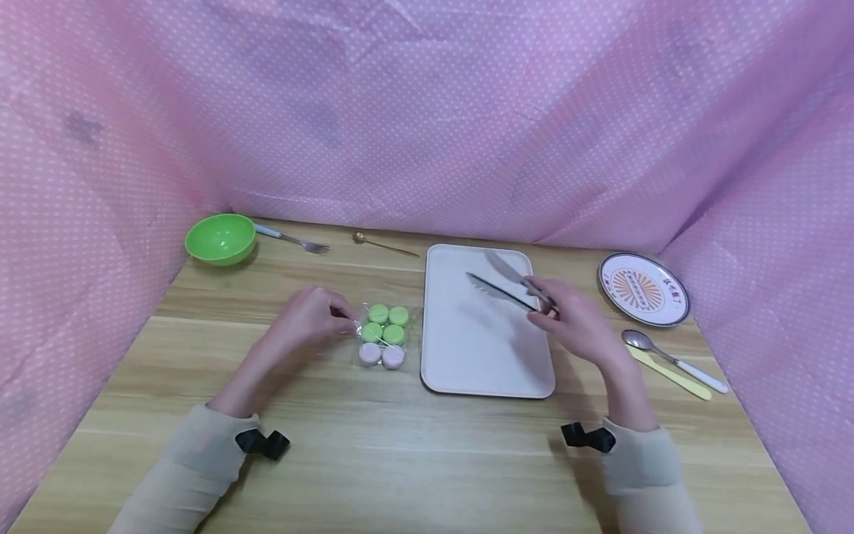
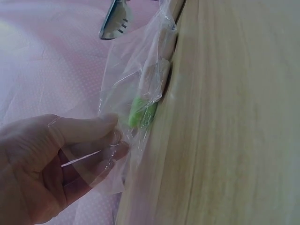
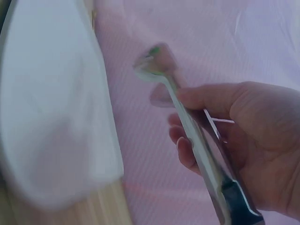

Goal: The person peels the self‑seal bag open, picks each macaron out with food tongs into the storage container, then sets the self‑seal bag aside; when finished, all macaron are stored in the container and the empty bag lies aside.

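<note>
My left hand (image 1: 310,317) pinches the edge of a clear plastic bag (image 2: 119,77) between thumb and fingers. Inside the bag lie several green macarons (image 1: 394,335) and two pale purple macarons (image 1: 394,357). In my right hand (image 1: 579,322) is a pair of metal tongs (image 3: 199,145), gripped along the arms. The tongs' two tips stand apart over a white rectangular tray (image 1: 460,363), which lies just right of the bag. In the left wrist view, a tongs tip (image 2: 115,21) shows beyond the bag.
At the back left are a green bowl (image 1: 220,241), a fork (image 1: 293,239) and a small gold spoon (image 1: 383,244). On the right are a patterned plate (image 1: 643,289), a white-handled spoon (image 1: 677,361) and a yellow utensil (image 1: 670,373). Pink dotted cloth (image 1: 427,111) surrounds the wooden table (image 1: 400,460).
</note>
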Tool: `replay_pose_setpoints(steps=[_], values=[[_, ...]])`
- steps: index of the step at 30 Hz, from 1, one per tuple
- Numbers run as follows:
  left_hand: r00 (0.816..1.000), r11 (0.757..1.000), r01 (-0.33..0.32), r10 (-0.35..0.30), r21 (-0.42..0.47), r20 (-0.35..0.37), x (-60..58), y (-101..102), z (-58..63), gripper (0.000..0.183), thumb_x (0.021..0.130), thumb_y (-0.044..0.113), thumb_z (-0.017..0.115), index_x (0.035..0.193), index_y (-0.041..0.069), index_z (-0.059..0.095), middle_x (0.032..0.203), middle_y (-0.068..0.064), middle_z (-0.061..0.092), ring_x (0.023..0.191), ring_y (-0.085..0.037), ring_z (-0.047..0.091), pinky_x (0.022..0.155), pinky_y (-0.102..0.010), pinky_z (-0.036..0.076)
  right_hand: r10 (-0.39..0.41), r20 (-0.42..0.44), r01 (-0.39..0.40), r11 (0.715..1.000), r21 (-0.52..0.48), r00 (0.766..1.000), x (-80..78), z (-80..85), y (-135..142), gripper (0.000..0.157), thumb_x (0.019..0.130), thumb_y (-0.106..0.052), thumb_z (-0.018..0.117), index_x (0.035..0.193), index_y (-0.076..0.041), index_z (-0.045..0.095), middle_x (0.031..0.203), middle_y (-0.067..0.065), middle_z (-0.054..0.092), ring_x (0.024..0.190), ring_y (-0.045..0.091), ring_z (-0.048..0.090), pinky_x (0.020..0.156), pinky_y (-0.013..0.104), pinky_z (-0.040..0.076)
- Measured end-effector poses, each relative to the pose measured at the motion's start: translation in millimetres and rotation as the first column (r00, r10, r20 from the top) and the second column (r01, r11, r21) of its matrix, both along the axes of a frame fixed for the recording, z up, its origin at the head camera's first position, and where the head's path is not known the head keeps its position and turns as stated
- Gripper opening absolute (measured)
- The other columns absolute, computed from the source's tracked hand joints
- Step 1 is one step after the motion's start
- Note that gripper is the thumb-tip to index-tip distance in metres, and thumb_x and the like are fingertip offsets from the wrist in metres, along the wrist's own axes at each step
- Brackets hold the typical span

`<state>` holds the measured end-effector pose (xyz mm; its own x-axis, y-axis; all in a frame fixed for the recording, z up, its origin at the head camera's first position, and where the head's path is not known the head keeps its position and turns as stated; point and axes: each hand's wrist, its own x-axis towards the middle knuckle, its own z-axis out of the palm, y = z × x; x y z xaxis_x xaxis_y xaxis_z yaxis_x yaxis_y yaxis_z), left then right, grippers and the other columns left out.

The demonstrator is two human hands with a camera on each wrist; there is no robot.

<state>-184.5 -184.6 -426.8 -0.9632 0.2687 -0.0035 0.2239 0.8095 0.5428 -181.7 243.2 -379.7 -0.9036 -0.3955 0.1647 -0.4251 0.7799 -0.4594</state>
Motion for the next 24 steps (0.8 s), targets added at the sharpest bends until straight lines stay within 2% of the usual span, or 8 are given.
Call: replay_pose_setpoints(steps=[4, 8, 14, 24], values=[[1.0, 1.0, -0.016, 0.016, -0.012, 0.001, -1.7, -0.2, -0.4, 0.006, 0.072, 0.029, 0.079, 0.074, 0.03, 0.074, 0.082, 0.011, 0.073, 0.079, -0.011, 0.065, 0.077, -0.035, 0.049, 0.095, 0.055, -0.097, 0.995, 0.038, 0.994, 2.8, 3.8, -25.4, 0.049, 0.086, -0.022, 0.069, 0.132, -0.019, 0.053, 0.079, -0.004, 0.059, 0.064, 0.009, 0.049, 0.052, 0.022, 0.04], [1.0, 0.999, -0.025, 0.026, -0.021, 0.011, -3.2, 0.2, -0.2, 0.006, 0.072, 0.03, 0.08, 0.073, 0.03, 0.073, 0.079, 0.011, 0.073, 0.076, -0.01, 0.065, 0.075, -0.034, 0.048, 0.154, 0.076, -0.159, 0.985, 0.064, 0.985, 6.5, 4.8, -42.2, 0.041, 0.086, -0.026, 0.069, 0.125, -0.02, 0.058, 0.075, -0.007, 0.057, 0.062, 0.008, 0.048, 0.055, 0.022, 0.04], [0.999, 0.999, -0.035, 0.035, -0.008, 0.017, -3.9, -3.1, 1.8, 0.005, 0.073, 0.026, 0.079, 0.075, 0.027, 0.075, 0.079, 0.01, 0.073, 0.077, -0.01, 0.065, 0.073, -0.033, 0.049, 0.187, 0.081, -0.195, 0.974, 0.111, 0.979, 11.3, 7.4, -56.0, 0.036, 0.085, -0.029, 0.069, 0.119, -0.019, 0.062, 0.078, -0.01, 0.058, 0.065, 0.006, 0.049, 0.062, 0.023, 0.041], [0.998, 0.999, -0.031, 0.029, -0.03, -0.057, -5.7, -12.3, 2.8, 0.006, 0.072, 0.029, 0.08, 0.075, 0.027, 0.075, 0.078, 0.008, 0.074, 0.075, -0.011, 0.066, 0.071, -0.034, 0.049, 0.245, 0.082, -0.256, 0.952, 0.168, 0.966, 13.7, 7.2, -79.3, 0.031, 0.086, -0.031, 0.068, 0.115, -0.02, 0.064, 0.086, -0.013, 0.061, 0.072, 0.004, 0.053, 0.069, 0.025, 0.044]])
